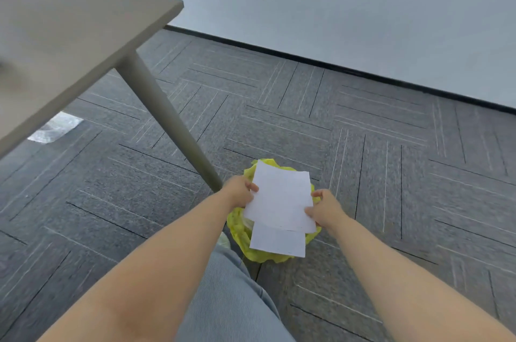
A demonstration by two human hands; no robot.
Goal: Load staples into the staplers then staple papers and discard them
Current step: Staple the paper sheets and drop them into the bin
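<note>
White sheets of paper (282, 202) are held over a bin lined with a yellow bag (237, 225) on the floor. My left hand (241, 190) grips the papers' left edge. On the opposite edge my right hand (325, 209) pinches them. One more white sheet (276, 241) shows below the held ones, over the bin's near rim; whether it is part of the held set I cannot tell. No stapler is in view.
A beige table (69, 48) juts in from the left, and its slanted leg (170, 121) comes down just left of the bin. Grey carpet tiles cover the floor. A clear plastic piece (54, 128) lies under the table. My trouser leg (229, 299) is below the bin.
</note>
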